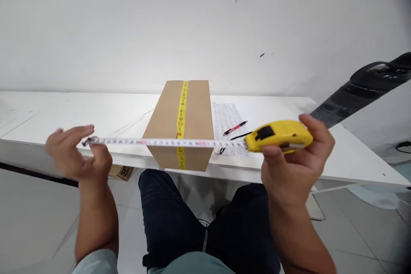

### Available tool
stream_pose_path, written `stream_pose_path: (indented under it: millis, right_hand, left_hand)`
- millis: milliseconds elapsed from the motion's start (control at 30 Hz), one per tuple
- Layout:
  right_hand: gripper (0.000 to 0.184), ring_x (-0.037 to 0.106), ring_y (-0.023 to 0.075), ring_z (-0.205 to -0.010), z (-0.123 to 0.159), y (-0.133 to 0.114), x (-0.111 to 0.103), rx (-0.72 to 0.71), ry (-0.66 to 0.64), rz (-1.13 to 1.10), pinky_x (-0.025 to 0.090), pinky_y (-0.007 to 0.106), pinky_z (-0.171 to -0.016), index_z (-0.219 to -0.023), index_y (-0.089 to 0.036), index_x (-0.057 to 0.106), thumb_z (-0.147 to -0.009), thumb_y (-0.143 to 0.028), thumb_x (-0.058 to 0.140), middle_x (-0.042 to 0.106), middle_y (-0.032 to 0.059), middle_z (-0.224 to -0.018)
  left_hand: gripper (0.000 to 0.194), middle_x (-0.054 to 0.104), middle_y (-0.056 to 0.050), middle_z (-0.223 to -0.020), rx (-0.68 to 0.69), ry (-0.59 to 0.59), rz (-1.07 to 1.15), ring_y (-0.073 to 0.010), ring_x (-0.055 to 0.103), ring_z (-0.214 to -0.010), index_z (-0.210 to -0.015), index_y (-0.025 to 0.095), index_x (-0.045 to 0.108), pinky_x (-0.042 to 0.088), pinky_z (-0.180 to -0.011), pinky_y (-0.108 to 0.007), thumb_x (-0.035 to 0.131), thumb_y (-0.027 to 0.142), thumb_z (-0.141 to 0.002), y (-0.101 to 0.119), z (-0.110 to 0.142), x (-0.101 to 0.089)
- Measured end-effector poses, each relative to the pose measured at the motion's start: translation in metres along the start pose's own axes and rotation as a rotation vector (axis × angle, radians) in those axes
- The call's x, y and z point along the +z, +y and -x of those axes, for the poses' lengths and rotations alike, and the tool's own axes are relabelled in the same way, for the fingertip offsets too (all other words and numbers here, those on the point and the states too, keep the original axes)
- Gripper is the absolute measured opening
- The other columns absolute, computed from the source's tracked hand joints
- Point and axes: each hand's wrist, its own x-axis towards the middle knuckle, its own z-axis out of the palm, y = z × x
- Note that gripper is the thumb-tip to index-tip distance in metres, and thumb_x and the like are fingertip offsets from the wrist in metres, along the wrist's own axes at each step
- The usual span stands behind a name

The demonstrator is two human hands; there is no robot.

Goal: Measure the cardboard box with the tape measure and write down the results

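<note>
Evidently, my right hand grips the tape measure right of the cardboard box; my left hand curls about its hook left of the box, pinch undetermined. I judge the case light, rigid, the blade bendable: hold both ends.

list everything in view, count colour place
table: 1, white, centre
wall: 1, white, behind table
cardboard box: 1, brown with yellow tape, on table
tape measure: 1, yellow with white blade, held in front
paper: 1+, white, right of box
pen: 1, red-black, on paper
thin item: count unclear, black, beside pen
bottle-like object: 1, dark grey, right
small box: 1, brown, below table
seat-like object: 1, pale blue, lower right
cable-like item: 1, black, right edge
floor: 1, grey, below table
trousers: 1 pair, dark blue, bottom middle
shirt: 1, teal, bottom
left hand: 1, bare, at blade's end
right hand: 1, bare, around tape measure
</note>
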Motion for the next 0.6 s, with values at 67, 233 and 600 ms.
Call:
stream_pose_path:
  millis: [67, 233, 600]
  right_hand:
    - [0.063, 0.063, 0.0215, -0.103, -0.014, 0.015, 0.006, 0.004, 0.033, 0.001, 0.060, 0.039, -0.087, -0.129, -0.031, 0.063, -0.073, -0.043, 0.089, 0.056, 0.0054, -0.127]
    - [0.058, 0.063, 0.0245, -0.110, -0.017, 0.027, 0.028, 0.082, -0.095, 0.052, 0.058, 0.043, -0.095, -0.128, -0.031, 0.063, -0.076, -0.043, 0.085, 0.059, 0.0064, -0.127]
    - [0.055, 0.063, 0.0256, -0.110, -0.007, 0.019, 0.044, 0.124, -0.212, 0.091, 0.060, 0.046, -0.093, -0.134, -0.035, 0.059, -0.083, -0.045, 0.078, 0.059, 0.0072, -0.127]
  left_hand:
    - [0.015, 0.075, -0.009, -0.097, 0.040, -0.132, 0.017, -0.0225, 0.069, -0.097, -0.099, 0.016, 0.069, 0.055, -0.090, -0.042, 0.058, 0.018, -0.089, -0.012, -0.010, 0.016]
    - [0.026, 0.073, -0.010, -0.118, -0.010, -0.451, 0.314, -0.0236, 0.069, -0.110, -0.118, 0.022, 0.071, 0.055, -0.096, -0.041, 0.058, 0.029, -0.096, 0.008, -0.002, 0.025]
    - [0.046, 0.065, -0.008, -0.138, 0.028, -0.614, 0.527, -0.0275, 0.060, -0.128, -0.143, 0.032, 0.057, 0.049, -0.110, -0.049, 0.061, 0.030, -0.097, 0.043, 0.002, 0.027]
